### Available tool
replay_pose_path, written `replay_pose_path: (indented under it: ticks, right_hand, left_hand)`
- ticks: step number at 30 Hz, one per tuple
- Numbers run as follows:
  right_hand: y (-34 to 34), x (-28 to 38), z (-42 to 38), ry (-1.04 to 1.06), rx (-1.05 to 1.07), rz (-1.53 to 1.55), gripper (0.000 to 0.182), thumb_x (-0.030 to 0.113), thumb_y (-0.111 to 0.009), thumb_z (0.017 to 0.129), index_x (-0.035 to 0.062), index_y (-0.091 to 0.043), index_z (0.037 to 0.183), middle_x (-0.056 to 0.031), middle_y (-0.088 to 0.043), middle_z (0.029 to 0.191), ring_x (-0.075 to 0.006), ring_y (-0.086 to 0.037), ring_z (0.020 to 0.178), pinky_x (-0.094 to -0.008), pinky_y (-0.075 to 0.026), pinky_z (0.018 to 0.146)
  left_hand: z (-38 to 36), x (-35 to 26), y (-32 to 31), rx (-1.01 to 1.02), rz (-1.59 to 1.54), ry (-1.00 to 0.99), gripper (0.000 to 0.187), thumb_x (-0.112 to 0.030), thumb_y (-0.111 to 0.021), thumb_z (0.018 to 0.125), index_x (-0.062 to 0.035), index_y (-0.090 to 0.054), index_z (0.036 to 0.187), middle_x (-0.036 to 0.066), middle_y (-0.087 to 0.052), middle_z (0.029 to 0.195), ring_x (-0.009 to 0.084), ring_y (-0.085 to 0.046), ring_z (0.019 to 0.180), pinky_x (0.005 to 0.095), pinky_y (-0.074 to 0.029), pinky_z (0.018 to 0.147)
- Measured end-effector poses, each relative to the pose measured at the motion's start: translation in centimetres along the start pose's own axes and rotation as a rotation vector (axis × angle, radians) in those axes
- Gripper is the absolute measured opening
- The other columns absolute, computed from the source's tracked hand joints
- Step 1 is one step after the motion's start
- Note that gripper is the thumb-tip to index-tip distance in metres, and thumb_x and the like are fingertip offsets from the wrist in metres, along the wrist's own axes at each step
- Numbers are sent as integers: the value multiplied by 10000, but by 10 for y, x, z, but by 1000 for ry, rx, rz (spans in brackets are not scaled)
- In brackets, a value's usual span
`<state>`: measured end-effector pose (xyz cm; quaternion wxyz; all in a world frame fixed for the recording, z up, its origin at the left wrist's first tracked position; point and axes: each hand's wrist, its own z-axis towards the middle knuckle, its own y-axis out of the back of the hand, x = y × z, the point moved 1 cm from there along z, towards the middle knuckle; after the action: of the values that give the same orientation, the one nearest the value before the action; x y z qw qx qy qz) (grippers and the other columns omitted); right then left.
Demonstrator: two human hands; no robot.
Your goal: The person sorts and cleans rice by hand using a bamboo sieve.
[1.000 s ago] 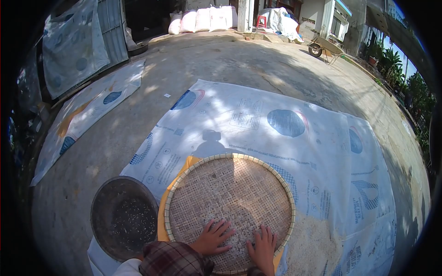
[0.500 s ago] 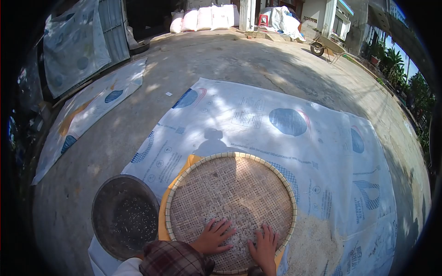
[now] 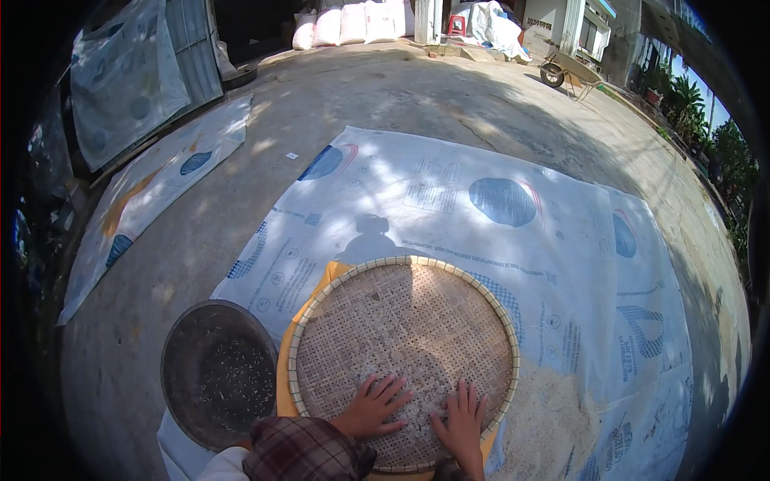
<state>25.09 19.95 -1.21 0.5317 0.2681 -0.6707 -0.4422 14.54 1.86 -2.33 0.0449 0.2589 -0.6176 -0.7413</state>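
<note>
A round woven bamboo sieve [image 3: 401, 321] with a pale bound rim lies in front of me. My left hand [image 3: 374, 407] rests on its lower middle, palm down with fingers spread. To its right, my right hand [image 3: 460, 423] is also laid flat on the mesh, fingers apart and pointing away from me. Small pale bits [image 3: 421, 397] are scattered on the weave between and around the hands. Neither hand grips anything. Under the sieve, an orange-yellow sheet [image 3: 286, 377] shows along the left edge.
A dark bowl [image 3: 180, 353] with scattered pale grains stands left of the sieve. White printed sheeting [image 3: 401, 192] covers the ground, with fine pale material [image 3: 545, 417] on it at right. Farther off are a wheelbarrow [image 3: 573, 68], white sacks [image 3: 353, 24] and a red stool [image 3: 456, 24].
The view has shifted slightly, and the sieve's far rim appears a little higher. Both hands remain spread on the mesh in nearly the same place. Fewer pale bits show between them.
</note>
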Motion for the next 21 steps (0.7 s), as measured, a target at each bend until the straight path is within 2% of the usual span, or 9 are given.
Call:
replay_pose_path:
  ticks: [6,8,9,11,13,16,18,19,21]
  right_hand:
    - [-1,5,0,37,-98,-44,317,297,-583,809,34,-505,968,-203,-293,1398,-371,-213,1323,-562,-120,1052]
    - [1,6,1,14,-53,-74,387,292,-578,813,24,-497,1080,-183,-295,1403,-354,-211,1329,-551,-120,1058]
    - [1,7,0,-19,-8,-64,387,292,-578,813,24,-497,1080,-183,-295,1403,-354,-211,1329,-551,-120,1058]
    - [1,8,2,7,-80,-86,517,295,-571,818,18,-435,1232,-169,-288,1411,-337,-208,1334,-540,-118,1064]
    - [0,7,2,-5,-49,-103,562,299,-566,822,21,-396,1280,-164,-287,1413,-331,-208,1336,-535,-117,1067]
    - [0,8,5,-11,-30,-146,604,315,-548,834,33,-355,1333,-162,-285,1416,-327,-206,1337,-533,-115,1069]
    - [-2,6,3,4,-34,-169,607,319,-544,837,49,-349,1345,-160,-284,1418,-329,-207,1336,-534,-117,1067]
    - [-2,6,1,-5,-21,-167,607,319,-544,837,49,-349,1345,-160,-284,1418,-329,-207,1336,-534,-117,1067]
    - [-2,5,3,1,-31,-161,599,320,-541,839,70,-354,1351,-158,-276,1424,-329,-210,1335,-536,-117,1066]
  left_hand:
    - [1,0,0,7,-24,15,609,-460,-546,821,-131,-419,1317,159,-318,1394,322,-281,1292,518,-139,1058]
    - [3,2,-3,2,-34,21,618,-458,-567,807,-126,-430,1310,165,-321,1392,332,-271,1296,521,-122,1063]
    - [2,2,-4,-2,-31,21,619,-454,-575,802,-127,-433,1308,164,-320,1393,333,-272,1296,523,-121,1063]
    - [4,2,-5,27,-53,28,620,-452,-580,798,-129,-435,1307,161,-319,1394,331,-271,1297,522,-119,1064]
    - [2,1,-4,34,-55,33,622,-450,-585,794,-131,-436,1306,158,-318,1396,329,-270,1298,522,-117,1065]
    - [5,2,-4,-3,-67,22,590,-398,-613,788,-128,-455,1288,142,-334,1391,317,-272,1300,518,-143,1062]
    - [0,-4,-9,-96,-96,-43,470,-296,-628,791,-97,-521,1203,126,-423,1318,307,-351,1249,504,-198,1046]
    - [-3,-5,-10,-85,-106,-40,470,-296,-628,791,-97,-521,1203,126,-423,1318,307,-351,1249,504,-198,1046]
    - [-1,-3,-8,-126,-180,-112,348,-184,-648,772,-80,-586,1098,103,-501,1225,300,-421,1188,481,-252,1022]
